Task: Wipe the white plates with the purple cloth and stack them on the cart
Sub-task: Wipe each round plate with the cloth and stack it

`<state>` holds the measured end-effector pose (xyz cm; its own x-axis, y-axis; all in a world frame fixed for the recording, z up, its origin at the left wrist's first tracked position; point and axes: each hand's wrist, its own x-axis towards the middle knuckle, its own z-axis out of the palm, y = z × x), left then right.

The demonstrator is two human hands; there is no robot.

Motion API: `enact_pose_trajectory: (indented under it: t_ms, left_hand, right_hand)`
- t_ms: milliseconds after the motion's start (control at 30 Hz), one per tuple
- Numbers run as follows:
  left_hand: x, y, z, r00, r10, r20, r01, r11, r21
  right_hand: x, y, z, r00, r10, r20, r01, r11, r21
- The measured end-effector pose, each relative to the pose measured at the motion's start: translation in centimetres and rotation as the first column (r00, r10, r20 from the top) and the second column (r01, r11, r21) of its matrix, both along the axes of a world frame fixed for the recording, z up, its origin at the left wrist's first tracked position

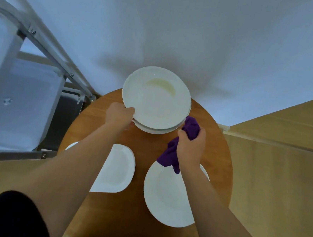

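Head view: I am standing over a round wooden table [134,236], brown top, pale wood floor [265,175] running around it and a plain white wall [186,21] rising at the far side. A metal cart [46,47] with translucent plastic bins [21,108] is sitting to my left, close to the table edge; whether it is touching the table I cannot tell. My left hand [118,115] is gripping the near-left rim of the top plate [154,97], thumb curling over the rim, fingers going underneath. That plate is lying on a second plate [157,130] at the far side of the table, the pair overhanging the far edge toward the wall. The top plate is white and round, so no real long axis, face pointing up and tilting slightly toward me, with a yellowish smear showing in the far part of its well. My right hand [190,145] is clenching the purple cloth [170,153], bunched up, one end sticking out toward the stack and just beside its right rim, the other end hanging down over the far rim of the near-right plate [168,197]. That plate is lying flat on the table, white. A near-left plate [117,169] is also lying flat, my left forearm crossing over it and hiding its left part.
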<state>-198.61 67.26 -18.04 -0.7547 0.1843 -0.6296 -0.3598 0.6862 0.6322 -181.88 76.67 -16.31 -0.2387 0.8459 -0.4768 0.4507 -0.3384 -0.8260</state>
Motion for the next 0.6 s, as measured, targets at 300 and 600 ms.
enact_pose_trajectory:
  t_ms: [300, 600]
  left_hand:
    - [2.2, -3.3, 2.7, 0.967, 0.177, 0.182, -0.216, 0.950, 0.226]
    - [5.3, -8.2, 9.0, 0.990, -0.134, -0.045, 0.141, 0.970, 0.199]
  right_hand:
    - [1.6, 0.2, 2.1, 0.973, -0.165, -0.162, 0.117, 0.955, -0.272]
    - [4.2, -1.7, 5.7, 0.977, -0.139, -0.163, 0.080, 0.943, -0.323]
